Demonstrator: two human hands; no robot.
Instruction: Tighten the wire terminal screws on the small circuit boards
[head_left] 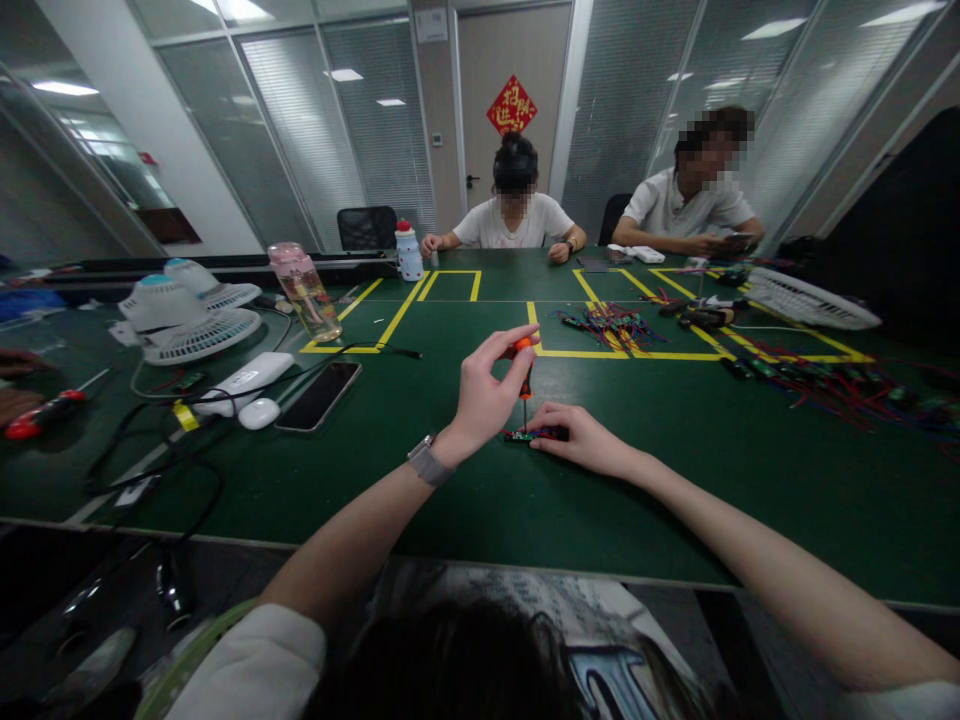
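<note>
My left hand [484, 385] is closed around the orange and black handle of a screwdriver [526, 385], which stands upright. Its thin shaft points down onto a small green circuit board [517, 436] lying on the table. With fingers closed on the right part of that board, my right hand [589, 440] rests on the green surface. Dark, red and blue wires show at its fingers, partly covered by them. Whether the screwdriver tip sits in a screw is too small to tell.
Left of my hands are a phone [319, 396], a white power bank [247, 380], a bottle [304, 292] and white fans [199, 325]. Wired boards [611, 325] lie in a pile at the right, more [840, 388] beyond. Two people sit opposite; another person's hand [19, 400] is at far left.
</note>
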